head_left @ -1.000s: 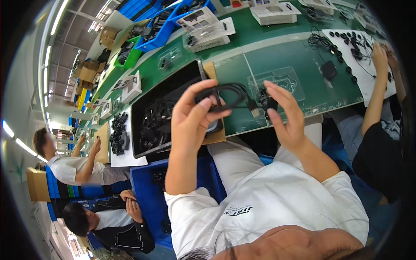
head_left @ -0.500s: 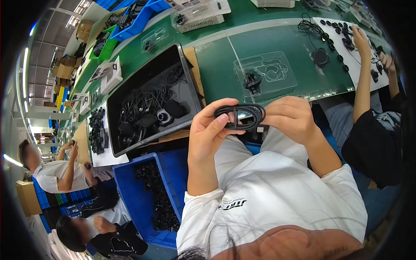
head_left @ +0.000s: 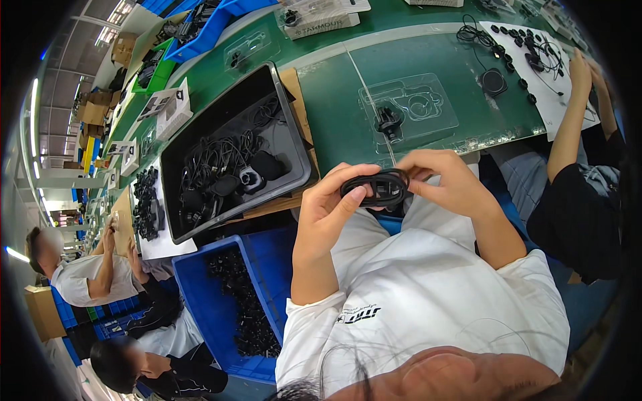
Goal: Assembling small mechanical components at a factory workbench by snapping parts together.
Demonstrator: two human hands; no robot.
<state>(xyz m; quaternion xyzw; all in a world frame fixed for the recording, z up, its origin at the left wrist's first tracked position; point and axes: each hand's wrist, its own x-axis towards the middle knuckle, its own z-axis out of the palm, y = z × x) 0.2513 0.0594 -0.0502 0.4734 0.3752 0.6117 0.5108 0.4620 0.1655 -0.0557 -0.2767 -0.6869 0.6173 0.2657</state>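
A coiled black cable (head_left: pixel 392 190) is held between my two hands, just off the table's near edge and above my lap. My left hand (head_left: pixel 329 206) is closed round the coil's left side, thumb lying across it. At the coil's right end, the bent fingers of my right hand (head_left: pixel 447 182) pinch the loops. Beyond my hands a transparent plastic blister tray (head_left: pixel 438 100) lies on the green table, with a black holder-like part (head_left: pixel 389 121) in its left side.
Left of my hands stands a black bin (head_left: pixel 294 144) of cables and dark parts, on cardboard. Below it is a blue crate (head_left: pixel 251 267) of small black pieces. A co-worker sits at right by a white sheet (head_left: pixel 558 107) of black parts; two more people are at left.
My right hand has moved slightly left onto the coil's right end; it was beside it. The coil has tilted a little. The co-worker's hands at right have shifted.
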